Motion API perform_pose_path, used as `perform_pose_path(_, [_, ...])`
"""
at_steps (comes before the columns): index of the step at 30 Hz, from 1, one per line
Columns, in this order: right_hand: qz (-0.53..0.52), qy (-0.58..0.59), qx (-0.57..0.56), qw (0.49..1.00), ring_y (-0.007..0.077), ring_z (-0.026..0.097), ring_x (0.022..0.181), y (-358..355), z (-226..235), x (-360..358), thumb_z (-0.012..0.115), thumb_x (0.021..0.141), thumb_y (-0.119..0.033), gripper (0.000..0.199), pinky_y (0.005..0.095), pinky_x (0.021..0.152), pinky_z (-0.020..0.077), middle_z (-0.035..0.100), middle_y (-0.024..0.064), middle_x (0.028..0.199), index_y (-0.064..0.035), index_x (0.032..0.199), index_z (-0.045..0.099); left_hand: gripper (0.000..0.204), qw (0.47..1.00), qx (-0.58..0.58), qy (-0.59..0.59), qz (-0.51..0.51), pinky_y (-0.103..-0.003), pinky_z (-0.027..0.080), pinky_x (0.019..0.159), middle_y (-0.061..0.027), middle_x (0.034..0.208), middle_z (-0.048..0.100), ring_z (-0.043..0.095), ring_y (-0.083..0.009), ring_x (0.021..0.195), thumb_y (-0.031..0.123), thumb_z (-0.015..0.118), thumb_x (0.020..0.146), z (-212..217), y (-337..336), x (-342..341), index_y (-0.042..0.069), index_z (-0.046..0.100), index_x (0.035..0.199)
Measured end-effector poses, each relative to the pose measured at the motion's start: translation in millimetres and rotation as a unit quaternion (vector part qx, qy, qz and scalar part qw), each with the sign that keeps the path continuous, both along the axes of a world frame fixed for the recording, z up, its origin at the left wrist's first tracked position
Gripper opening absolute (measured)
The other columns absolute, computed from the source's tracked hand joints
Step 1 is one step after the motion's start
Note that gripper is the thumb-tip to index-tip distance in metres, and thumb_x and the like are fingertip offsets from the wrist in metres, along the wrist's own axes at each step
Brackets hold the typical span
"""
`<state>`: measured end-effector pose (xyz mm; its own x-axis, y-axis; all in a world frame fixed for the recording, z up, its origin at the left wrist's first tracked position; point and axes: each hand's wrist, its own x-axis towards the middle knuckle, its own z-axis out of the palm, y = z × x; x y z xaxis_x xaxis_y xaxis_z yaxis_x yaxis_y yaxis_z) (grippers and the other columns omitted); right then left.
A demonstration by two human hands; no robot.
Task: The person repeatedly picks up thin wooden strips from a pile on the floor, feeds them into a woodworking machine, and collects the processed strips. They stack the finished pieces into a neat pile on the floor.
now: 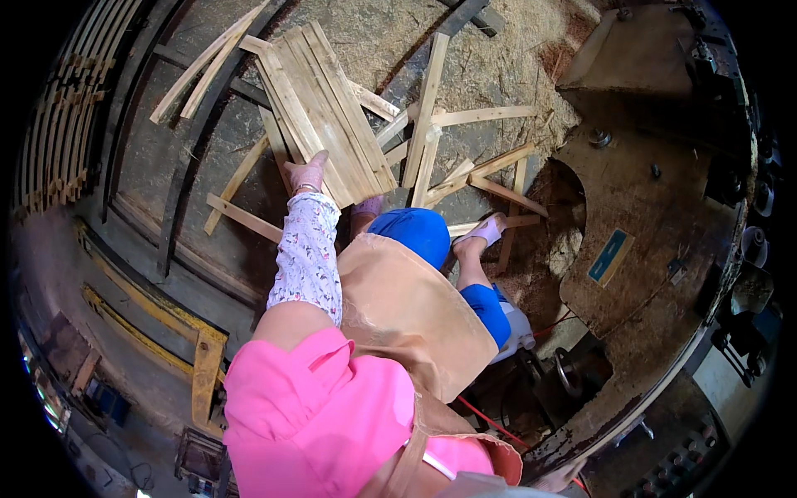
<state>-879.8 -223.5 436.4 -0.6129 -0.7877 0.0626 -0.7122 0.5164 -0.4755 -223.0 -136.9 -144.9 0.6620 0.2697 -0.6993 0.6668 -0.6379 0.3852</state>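
My left hand (307, 174), in a flowered sleeve cover, reaches forward and grips the near left edge of a stack of wooden slats (324, 116). Its thumb lies over the top; the undersides of the fingers are hidden. The pale slats lie side by side, slanting away from my knees. At the lower edge, by the table's rim, a skin-coloured patch (558, 478) may be part of my right hand or arm. No fingers can be made out there.
Loose wooden strips (432, 124) lie crossed on the sawdust-strewn floor beyond my feet. Dark metal rails (187, 178) run along the left, near a yellow metal frame (207, 365). On my right stands a worn brown worktable (639, 241) with a small blue-green block (610, 253) on it.
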Motion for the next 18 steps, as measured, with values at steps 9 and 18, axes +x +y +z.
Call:
perform_pose_path(9, [0.062, 0.047, 0.020, 0.997, 0.0254, 0.062, 0.113, -106.3, 12.8, -6.4, 0.058, 0.104, -0.034, 0.053, 0.0354, 0.100, 0.0477, 0.064, 0.0134, 0.134, 0.0006, 0.143, 0.056, 0.085, 0.999, -0.037, 0.000, 0.038, -0.042, 0.045, 0.110, -0.0285, 0.135, 0.061, 0.060, -0.0381, 0.126, 0.031, 0.091, 0.073, 9.4, -7.0, 2.0, -0.015, 0.053, 0.133])
perform_pose_path(18, [0.270, 0.130, -0.044, 0.953, 0.0280, 0.055, 0.132, -266.9, 4.4, 65.1, 0.054, 0.105, -0.029, 0.054, 0.0356, 0.111, 0.0400, 0.056, 0.0176, 0.147, 0.0042, 0.148, 0.049, 0.053, 0.973, -0.221, 0.038, 0.060, -0.040, 0.058, 0.076, -0.0147, 0.099, 0.071, 0.070, -0.0282, 0.084, 0.021, 0.085, 0.077, 51.6, 68.6, 2.4, -0.010, 0.064, 0.114])
